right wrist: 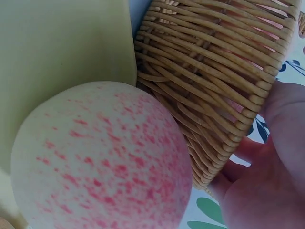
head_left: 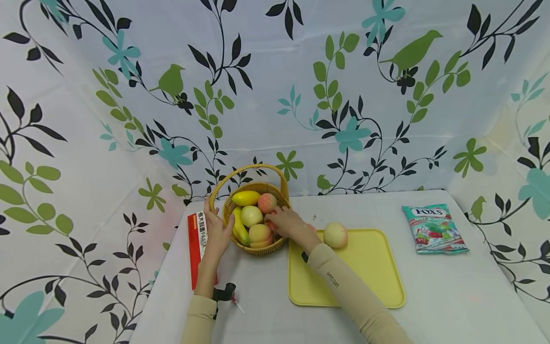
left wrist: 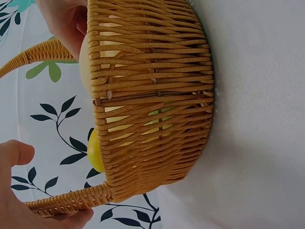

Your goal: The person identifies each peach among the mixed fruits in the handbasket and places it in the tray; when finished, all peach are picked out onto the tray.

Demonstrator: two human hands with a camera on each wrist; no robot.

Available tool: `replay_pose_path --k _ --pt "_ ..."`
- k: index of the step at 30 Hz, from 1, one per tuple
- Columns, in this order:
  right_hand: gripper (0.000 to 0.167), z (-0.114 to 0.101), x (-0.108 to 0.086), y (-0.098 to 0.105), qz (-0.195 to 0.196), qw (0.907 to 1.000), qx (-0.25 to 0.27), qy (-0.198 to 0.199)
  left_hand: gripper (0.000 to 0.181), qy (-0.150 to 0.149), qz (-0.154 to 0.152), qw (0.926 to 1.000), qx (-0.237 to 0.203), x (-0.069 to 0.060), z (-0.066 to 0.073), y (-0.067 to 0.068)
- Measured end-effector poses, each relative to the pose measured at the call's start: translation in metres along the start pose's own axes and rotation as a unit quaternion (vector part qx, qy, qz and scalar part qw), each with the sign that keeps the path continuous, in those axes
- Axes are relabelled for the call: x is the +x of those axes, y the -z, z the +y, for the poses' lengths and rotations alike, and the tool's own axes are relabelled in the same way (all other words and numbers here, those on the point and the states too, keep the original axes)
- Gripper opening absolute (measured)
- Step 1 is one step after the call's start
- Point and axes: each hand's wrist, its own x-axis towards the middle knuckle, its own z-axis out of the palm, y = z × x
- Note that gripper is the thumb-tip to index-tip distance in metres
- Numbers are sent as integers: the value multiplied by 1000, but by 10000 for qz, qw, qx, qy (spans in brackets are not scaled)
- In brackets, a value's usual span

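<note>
A wicker basket (head_left: 265, 250) (left wrist: 152, 95) (right wrist: 209, 71) holds a yellow lemon-like fruit (head_left: 246, 198), bananas (head_left: 240, 229), a pale green fruit (head_left: 251, 216) and several peach-like fruits (head_left: 260, 234). My left hand (head_left: 218, 233) (left wrist: 14, 191) grips the base of the basket's arched handle at its left side, thumb and fingers on either side of it. Over the right rim reaches my right hand (head_left: 291, 226) (right wrist: 267, 181), its fingers curled on a reddish fruit (head_left: 272, 225) inside; the wicker and hand partly hide that fruit.
A yellow tray (head_left: 356, 282) (right wrist: 66, 43) lies right of the basket, with a pink-speckled peach (head_left: 335, 235) (right wrist: 102, 162) at its back. A red pasta box (head_left: 195, 248) and a lollipop (head_left: 237, 303) are at left. Far right lies a green candy bag (head_left: 435, 229).
</note>
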Motion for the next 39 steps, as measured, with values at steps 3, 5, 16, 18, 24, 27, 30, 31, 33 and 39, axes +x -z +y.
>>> replay_pose_path --k 3,5,16,18,24,27,30,31,33,39 --pt "31 1 0 -3 99 9999 35 -20 93 -19 -10 10000 11 -1 1 -1" --pt "34 1 0 -5 131 9999 56 -41 93 -2 -5 10000 28 -1 2 -1" --pt "38 3 -9 6 471 9988 33 120 94 126 -17 9999 47 -1 3 -2" --pt "39 3 -11 7 534 9985 40 116 94 128 -8 9999 30 -1 3 -2" --pt "38 4 -24 16 813 9961 257 239 94 186 -16 9998 53 -2 4 -2" --pt "38 3 -34 24 860 9950 424 287 93 242 -21 9997 62 -2 4 -2" --pt "41 4 -44 33 833 9949 545 190 93 201 -35 9998 68 -2 5 -2" --pt "42 4 -47 36 837 9947 571 148 93 178 -35 9998 68 -2 6 -2" --pt "45 6 -52 41 800 9950 590 34 93 159 -15 9999 66 -1 5 -1" --pt "42 17 -63 46 882 9938 643 -187 93 263 10 9996 33 -1 4 -1"
